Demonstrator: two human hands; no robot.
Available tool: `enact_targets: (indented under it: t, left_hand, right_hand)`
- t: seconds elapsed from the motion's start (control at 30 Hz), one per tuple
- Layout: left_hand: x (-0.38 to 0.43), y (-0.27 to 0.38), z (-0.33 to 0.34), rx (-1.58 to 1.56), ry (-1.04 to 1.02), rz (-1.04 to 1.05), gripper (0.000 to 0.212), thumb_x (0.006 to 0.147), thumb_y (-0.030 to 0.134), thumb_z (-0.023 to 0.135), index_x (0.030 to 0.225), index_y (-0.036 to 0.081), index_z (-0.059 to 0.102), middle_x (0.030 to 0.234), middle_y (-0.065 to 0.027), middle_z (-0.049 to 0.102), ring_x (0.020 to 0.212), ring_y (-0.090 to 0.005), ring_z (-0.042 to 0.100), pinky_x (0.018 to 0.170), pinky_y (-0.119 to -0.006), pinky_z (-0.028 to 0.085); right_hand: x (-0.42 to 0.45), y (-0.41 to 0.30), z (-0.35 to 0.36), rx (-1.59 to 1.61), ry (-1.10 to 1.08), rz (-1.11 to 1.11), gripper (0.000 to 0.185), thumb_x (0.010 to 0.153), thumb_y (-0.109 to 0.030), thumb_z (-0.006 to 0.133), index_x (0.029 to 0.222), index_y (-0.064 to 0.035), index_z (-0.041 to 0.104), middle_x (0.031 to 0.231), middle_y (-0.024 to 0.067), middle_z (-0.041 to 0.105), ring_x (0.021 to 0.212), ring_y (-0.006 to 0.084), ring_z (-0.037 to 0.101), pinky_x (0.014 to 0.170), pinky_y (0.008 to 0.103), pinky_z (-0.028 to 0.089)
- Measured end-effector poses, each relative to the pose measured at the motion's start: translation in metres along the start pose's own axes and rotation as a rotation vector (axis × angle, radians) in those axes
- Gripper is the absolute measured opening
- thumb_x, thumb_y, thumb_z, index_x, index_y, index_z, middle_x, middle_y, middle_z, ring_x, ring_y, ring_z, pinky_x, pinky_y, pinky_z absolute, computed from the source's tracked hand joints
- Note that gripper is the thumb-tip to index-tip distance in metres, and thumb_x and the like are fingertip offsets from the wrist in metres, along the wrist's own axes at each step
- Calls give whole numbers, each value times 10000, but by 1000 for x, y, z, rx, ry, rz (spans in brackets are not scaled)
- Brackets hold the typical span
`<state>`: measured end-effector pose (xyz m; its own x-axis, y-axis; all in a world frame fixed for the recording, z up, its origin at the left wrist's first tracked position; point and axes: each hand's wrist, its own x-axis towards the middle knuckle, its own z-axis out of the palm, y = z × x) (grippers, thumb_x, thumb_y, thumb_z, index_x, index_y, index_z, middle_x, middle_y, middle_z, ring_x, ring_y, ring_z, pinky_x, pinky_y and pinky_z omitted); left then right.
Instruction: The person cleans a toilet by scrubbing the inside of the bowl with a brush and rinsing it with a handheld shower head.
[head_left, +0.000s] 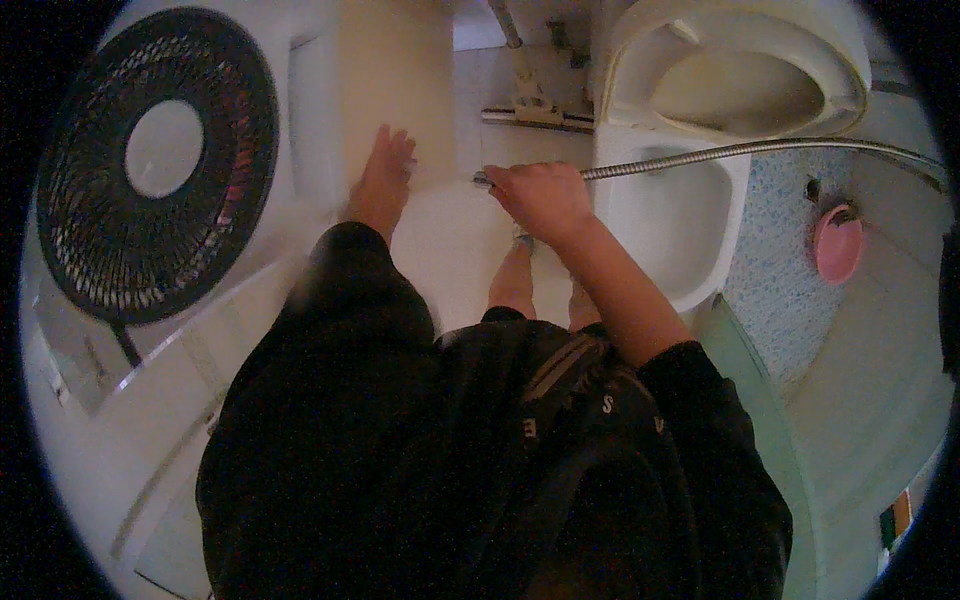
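My right hand (544, 199) is closed around the end of a ribbed metal shower hose (675, 159). A small metal fitting (481, 179) pokes out past my thumb and fingers on the left side. From my fist the hose runs right, over a white basin (675, 232), and bends away at the right rim of the view. My left hand (388, 169) hangs in front of a pale beige panel (397, 67) with its fingers apart and nothing in it. The cuff of a dark sleeve covers that wrist.
A round black fan (157, 247) stands at the left. A long-handled floor squeegee or mop (536, 116) rests at the back. An oval toilet seat (622, 82) is above the basin. Pebble-patterned blue flooring (780, 225), a pink bowl (838, 251) and a greenish glass panel (739, 360) are on the right.
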<state>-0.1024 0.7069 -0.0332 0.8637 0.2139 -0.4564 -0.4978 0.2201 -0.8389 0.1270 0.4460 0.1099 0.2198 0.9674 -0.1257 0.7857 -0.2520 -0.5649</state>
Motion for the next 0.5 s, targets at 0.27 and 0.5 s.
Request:
enact_targets:
  t: [0.27,0.5]
  left_hand:
    - [-40,-135,-26,-961,-323,534,459,910,283,387,1346,157,318,1472,-39,163,1366,-239,74,1072,-530,-17]
    - [-59,-54,-22,-608,-83,260,385,915,256,371,1285,162,420,1411,-56,302,1337,-201,187,1082,-487,54]
  right_hand:
    - [-19,-26,-18,32,-129,25,212,842,-310,512,998,-185,586,816,63,639,769,286,610,628,419,478]
    - [-40,-26,-4,7,-170,41,227,849,-284,499,1020,-166,589,810,92,643,765,293,621,626,435,484]
